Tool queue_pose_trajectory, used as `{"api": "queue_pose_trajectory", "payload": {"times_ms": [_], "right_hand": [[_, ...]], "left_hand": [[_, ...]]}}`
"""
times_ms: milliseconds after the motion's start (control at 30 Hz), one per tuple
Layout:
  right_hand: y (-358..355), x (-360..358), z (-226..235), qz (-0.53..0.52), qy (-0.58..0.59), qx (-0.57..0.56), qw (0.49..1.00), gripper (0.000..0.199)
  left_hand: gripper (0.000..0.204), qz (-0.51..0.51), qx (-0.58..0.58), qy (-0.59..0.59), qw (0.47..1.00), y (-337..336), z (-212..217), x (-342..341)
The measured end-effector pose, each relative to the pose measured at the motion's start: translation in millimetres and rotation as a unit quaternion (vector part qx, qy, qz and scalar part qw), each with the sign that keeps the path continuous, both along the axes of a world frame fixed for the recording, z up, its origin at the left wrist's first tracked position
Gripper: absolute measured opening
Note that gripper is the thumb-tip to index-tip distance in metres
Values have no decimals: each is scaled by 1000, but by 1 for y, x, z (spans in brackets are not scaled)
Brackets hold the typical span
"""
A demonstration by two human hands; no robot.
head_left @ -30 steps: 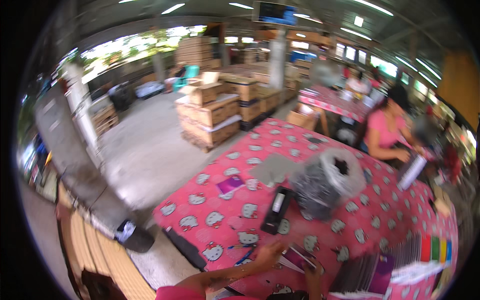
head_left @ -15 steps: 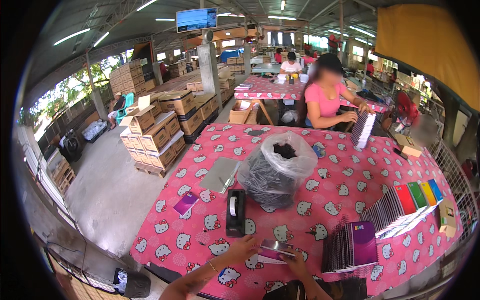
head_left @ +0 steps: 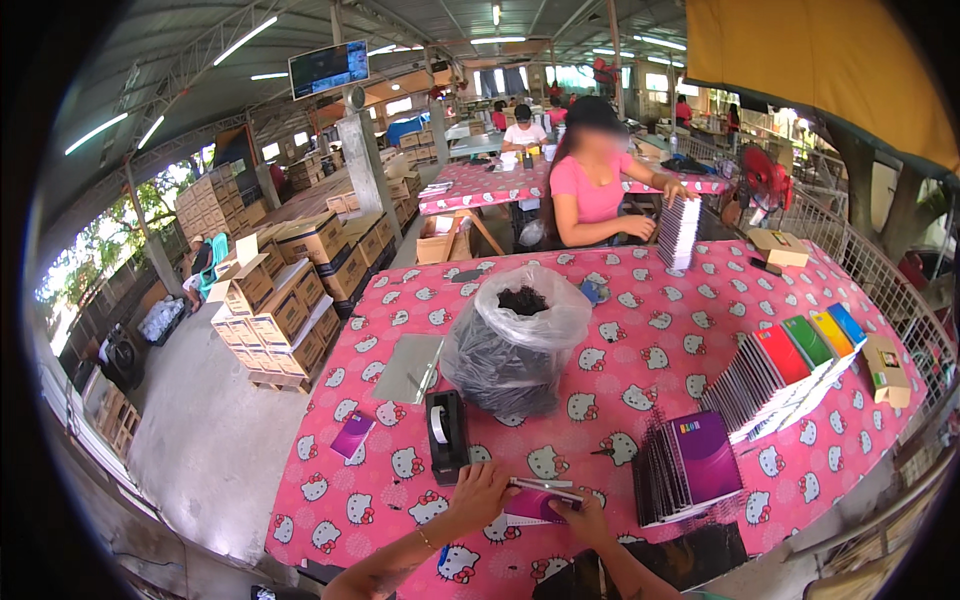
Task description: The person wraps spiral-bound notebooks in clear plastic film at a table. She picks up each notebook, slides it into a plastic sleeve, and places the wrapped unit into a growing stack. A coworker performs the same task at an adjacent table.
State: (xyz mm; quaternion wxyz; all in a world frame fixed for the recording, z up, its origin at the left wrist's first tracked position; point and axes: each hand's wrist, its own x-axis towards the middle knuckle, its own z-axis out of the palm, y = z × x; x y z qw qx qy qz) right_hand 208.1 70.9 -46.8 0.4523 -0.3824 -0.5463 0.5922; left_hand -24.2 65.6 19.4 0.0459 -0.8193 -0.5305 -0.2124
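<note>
Lying far left on the pink patterned tablecloth (head_left: 620, 390): small purple notebook (head_left: 351, 436). Standing right of it: black tape dispenser (head_left: 446, 435). Resting flat on the near table edge: left hand (head_left: 478, 495). Gripping the same spiral notebook (head_left: 538, 500), just apart: right hand (head_left: 585, 520). Leaning further right: stack of purple notebooks (head_left: 690, 465).

- Left hand (head_left: 480, 497) and right hand (head_left: 585, 520) cover part of the small purple notebook (head_left: 532, 505).
- Both forearms are cut off at the lower edge.
</note>
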Motion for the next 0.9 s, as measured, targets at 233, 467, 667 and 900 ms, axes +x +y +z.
{"api": "queue_pose_trajectory", "payload": {"times_ms": [233, 467, 667, 900], "right_hand": [[-15, 0, 11, -41, -34, 38, 998, 25], [-31, 6, 52, -12, -123, 71, 990, 26], [-40, -2, 48, -69, 96, -43, 992, 24], [-53, 5, 64, -57, 83, -55, 993, 25]], "left_hand": [[30, 54, 64, 52, 995, -39, -2, 20], [32, -46, -213, -147, 965, -14, 27, -15], [61, 59, 47, 125, 989, -70, 23, 36], [78, 43, 9, 81, 996, -56, 42, 43]]}}
